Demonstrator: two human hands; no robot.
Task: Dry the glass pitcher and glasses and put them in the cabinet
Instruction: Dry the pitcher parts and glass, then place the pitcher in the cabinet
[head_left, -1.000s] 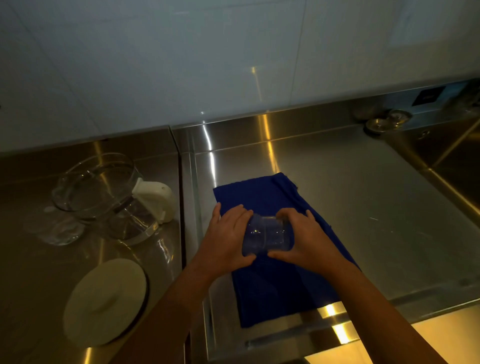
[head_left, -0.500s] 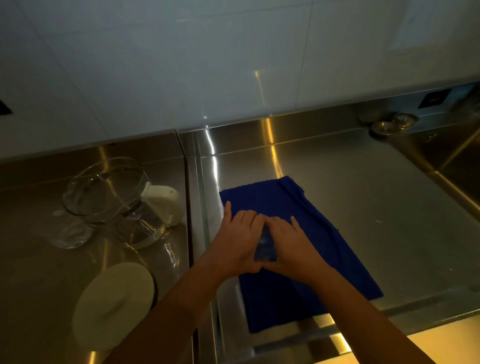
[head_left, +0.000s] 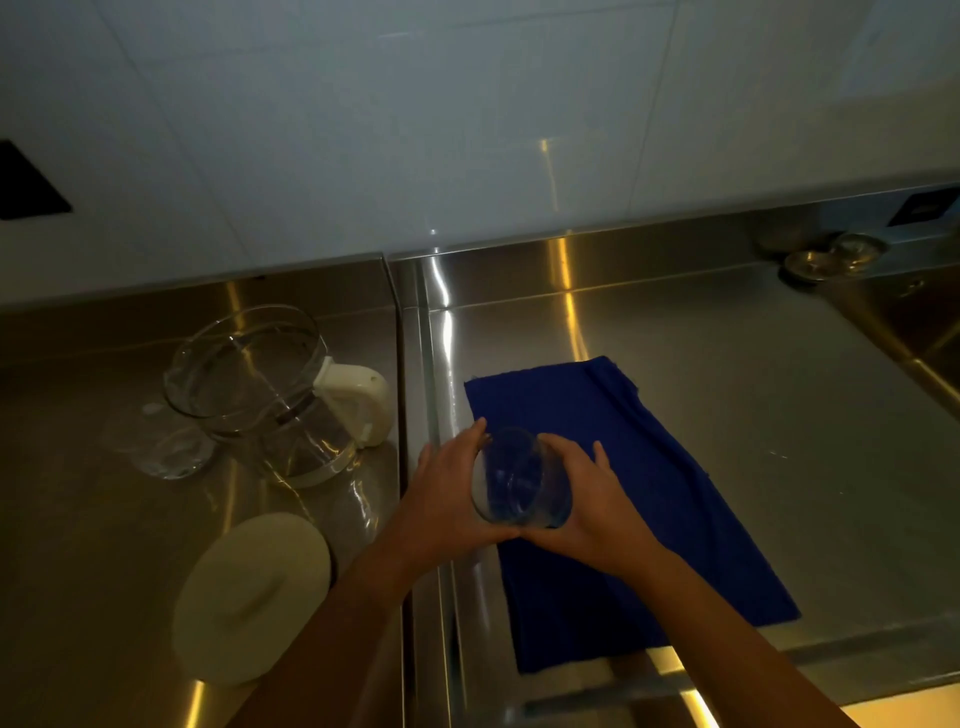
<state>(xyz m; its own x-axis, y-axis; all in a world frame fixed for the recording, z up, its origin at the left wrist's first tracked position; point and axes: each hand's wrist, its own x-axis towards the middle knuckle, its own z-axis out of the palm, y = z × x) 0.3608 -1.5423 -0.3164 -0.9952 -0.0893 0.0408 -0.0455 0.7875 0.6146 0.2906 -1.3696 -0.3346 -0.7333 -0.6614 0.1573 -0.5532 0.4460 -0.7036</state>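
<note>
Here, glass cupped between left hand and right hand, both gripping it, above blue cloth

sink cut off at right edge; small glass dim, outline unclear

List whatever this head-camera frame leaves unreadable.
Head view, the cabinet: outside the frame's edges.
Head view, the held glass: wet or dry unclear; the light is dim, and the left hand and right hand cover its sides.
Head view, the second glass by the pitcher: faint outline only.
Head view, the round metal items: too small and dark.
</note>
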